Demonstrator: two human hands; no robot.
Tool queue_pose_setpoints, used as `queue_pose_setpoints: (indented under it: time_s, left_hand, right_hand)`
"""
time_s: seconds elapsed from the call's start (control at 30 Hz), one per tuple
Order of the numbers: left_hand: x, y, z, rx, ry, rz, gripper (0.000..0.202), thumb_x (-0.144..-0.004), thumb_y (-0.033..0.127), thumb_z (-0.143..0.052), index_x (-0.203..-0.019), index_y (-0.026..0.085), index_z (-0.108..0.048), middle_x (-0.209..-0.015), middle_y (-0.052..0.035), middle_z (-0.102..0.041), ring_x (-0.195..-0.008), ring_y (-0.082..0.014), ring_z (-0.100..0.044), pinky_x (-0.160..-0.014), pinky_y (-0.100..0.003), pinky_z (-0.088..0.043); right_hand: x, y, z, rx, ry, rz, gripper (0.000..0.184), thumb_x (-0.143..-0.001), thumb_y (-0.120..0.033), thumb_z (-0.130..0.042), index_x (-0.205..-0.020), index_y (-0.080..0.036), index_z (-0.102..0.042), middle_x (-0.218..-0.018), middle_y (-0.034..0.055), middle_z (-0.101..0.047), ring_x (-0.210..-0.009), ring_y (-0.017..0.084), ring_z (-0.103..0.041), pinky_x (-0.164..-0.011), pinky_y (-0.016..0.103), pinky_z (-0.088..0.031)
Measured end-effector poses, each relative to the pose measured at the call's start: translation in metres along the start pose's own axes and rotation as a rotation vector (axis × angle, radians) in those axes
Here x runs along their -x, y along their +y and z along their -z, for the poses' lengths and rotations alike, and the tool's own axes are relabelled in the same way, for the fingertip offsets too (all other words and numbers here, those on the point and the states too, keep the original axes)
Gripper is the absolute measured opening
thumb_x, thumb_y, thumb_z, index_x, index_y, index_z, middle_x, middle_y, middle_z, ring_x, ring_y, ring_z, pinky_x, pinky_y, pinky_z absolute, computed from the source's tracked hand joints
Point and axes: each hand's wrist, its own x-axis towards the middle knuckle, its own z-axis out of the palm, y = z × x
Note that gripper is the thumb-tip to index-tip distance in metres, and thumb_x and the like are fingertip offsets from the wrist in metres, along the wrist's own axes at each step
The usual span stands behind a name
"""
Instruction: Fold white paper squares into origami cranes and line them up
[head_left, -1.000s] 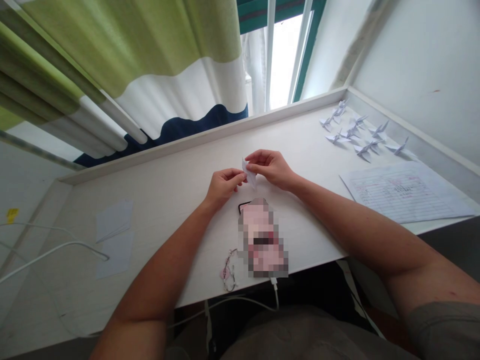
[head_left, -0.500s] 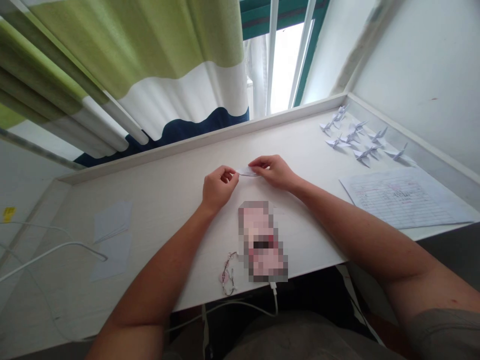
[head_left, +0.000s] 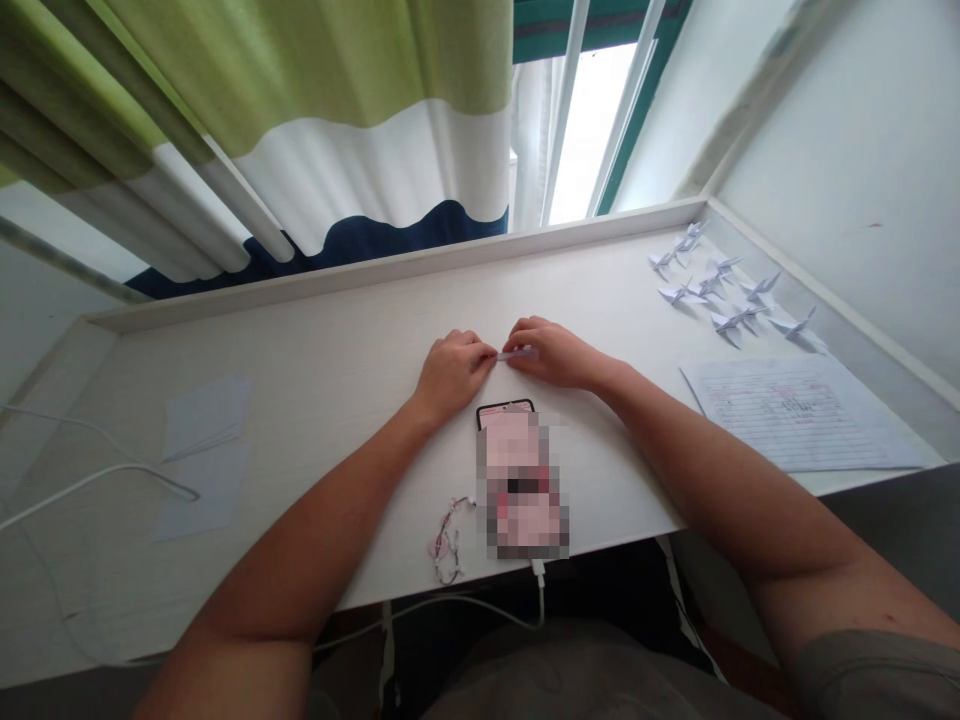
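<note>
A small folded piece of white paper (head_left: pixel 514 354) lies flat on the white desk (head_left: pixel 345 370), pressed down between both hands. My left hand (head_left: pixel 452 368) rests on the desk with its fingers curled, its fingertips pinching the paper's left end. My right hand (head_left: pixel 551 352) covers the paper's right end, fingers bent and pressed onto it. Most of the paper is hidden under the fingers.
A phone (head_left: pixel 520 476) on a white cable lies just in front of my hands, a small charm (head_left: pixel 446 543) beside it. Several folded paper cranes (head_left: pixel 721 287) stand at the far right, a lined sheet (head_left: pixel 795 412) nearer. Blank paper squares (head_left: pixel 202 440) and a cable (head_left: pixel 97 480) lie left.
The paper was held up in the air between my fingers a second ago. Both hands have lowered it flat onto the desk and now press on it.
</note>
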Motion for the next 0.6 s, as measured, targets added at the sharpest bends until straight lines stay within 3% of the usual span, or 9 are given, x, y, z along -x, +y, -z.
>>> queue_pose_setpoints:
  time_s: [0.23, 0.47, 0.6]
  left_hand:
    - [0.001, 0.000, -0.002, -0.062, 0.013, -0.073, 0.023, -0.107, 0.028, -0.061, -0.108, 0.024, -0.083, -0.101, -0.0085, -0.075, -0.104, -0.0278, -0.064, -0.092, -0.044, -0.050]
    - [0.003, 0.003, -0.003, -0.108, 0.005, -0.214, 0.027, -0.109, 0.019, -0.055, -0.114, 0.021, -0.081, -0.109, -0.0102, -0.076, -0.108, -0.0271, -0.063, -0.093, -0.042, -0.051]
    - [0.004, 0.004, -0.005, -0.135, -0.012, -0.224, 0.027, -0.109, 0.018, -0.053, -0.113, 0.022, -0.080, -0.110, -0.0096, -0.076, -0.109, -0.0273, -0.063, -0.093, -0.042, -0.051]
  right_hand:
    - [0.002, -0.002, 0.004, -0.006, -0.008, 0.006, 0.016, -0.098, -0.019, -0.065, -0.095, -0.023, -0.081, -0.105, 0.0078, -0.076, -0.102, 0.025, -0.066, -0.096, 0.042, -0.052]
    - [0.005, -0.009, 0.005, 0.159, -0.005, 0.017, 0.021, -0.102, -0.016, -0.060, -0.092, -0.021, -0.077, -0.103, 0.0114, -0.071, -0.098, 0.027, -0.059, -0.091, 0.042, -0.051]
    - [0.005, -0.011, 0.006, 0.261, -0.003, 0.020, 0.025, -0.105, -0.015, -0.056, -0.091, -0.019, -0.076, -0.105, 0.0134, -0.069, -0.098, 0.027, -0.057, -0.091, 0.043, -0.049]
